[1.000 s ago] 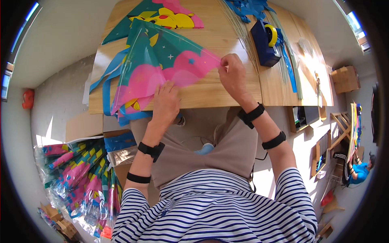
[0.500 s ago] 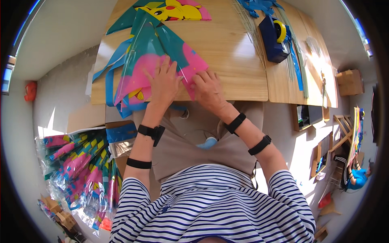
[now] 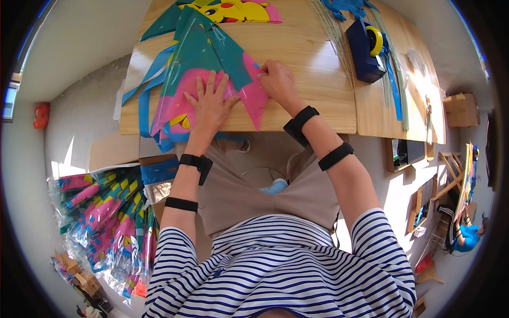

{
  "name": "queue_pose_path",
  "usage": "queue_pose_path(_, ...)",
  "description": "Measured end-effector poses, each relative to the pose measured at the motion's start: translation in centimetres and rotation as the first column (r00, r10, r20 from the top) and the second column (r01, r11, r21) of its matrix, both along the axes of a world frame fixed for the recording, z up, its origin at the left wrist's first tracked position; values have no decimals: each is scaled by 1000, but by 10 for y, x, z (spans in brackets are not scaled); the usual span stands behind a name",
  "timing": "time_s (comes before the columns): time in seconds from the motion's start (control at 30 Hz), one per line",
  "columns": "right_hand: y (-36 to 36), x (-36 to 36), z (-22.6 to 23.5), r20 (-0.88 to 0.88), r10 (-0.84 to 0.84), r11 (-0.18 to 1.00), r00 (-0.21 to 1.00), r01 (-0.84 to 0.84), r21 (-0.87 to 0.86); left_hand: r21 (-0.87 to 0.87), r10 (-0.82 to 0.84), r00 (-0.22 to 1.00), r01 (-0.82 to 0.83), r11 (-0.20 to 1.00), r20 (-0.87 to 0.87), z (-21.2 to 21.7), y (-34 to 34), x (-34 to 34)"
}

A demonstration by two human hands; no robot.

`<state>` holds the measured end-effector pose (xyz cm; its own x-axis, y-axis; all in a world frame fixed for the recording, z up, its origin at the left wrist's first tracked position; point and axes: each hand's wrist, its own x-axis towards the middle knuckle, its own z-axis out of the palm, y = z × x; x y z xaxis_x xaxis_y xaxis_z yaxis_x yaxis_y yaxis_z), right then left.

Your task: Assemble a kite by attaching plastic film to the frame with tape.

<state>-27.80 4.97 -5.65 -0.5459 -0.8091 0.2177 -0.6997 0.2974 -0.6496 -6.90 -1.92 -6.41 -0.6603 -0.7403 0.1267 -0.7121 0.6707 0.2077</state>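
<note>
A folded teal and pink kite (image 3: 185, 58) of thin, shiny sheet lies on the wooden table at its near edge. My left hand (image 3: 209, 106) rests flat on its pink part, fingers spread. At the kite's right edge my right hand (image 3: 278, 85) has its fingers closed in a pinch on the pink border. A pointed pink corner hangs toward the table's front edge between the hands. Blue ribbon tails (image 3: 144, 108) stick out on the kite's left side. Beyond it lies another kite piece (image 3: 241, 11) with a yellow cartoon figure.
A dark blue tape dispenser (image 3: 366, 66) with a yellow core stands at the right, beside thin rods (image 3: 334, 32) and blue strips (image 3: 392, 90). Bagged folded kites (image 3: 106, 222) are heaped at lower left. Another person (image 3: 466, 236) is at far right.
My right hand has moved right and away from me along the kite's edge, spreading the pink flap outward. My left hand stays on the sheet, its fingers spread a little wider.
</note>
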Motion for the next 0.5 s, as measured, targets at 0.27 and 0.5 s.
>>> queue_pose_path(0.27, 29, 10, -12, 6, -132, 964, 991, 130, -230, -38, -90, 993, 88, 995, -70, 5, -7, -9)
queue_pose_path(0.5, 35, 1, -10, -194, -227, 953, 954, 177, -244, -118, -202, 977, 194, 974, -62, 28, 1, -33)
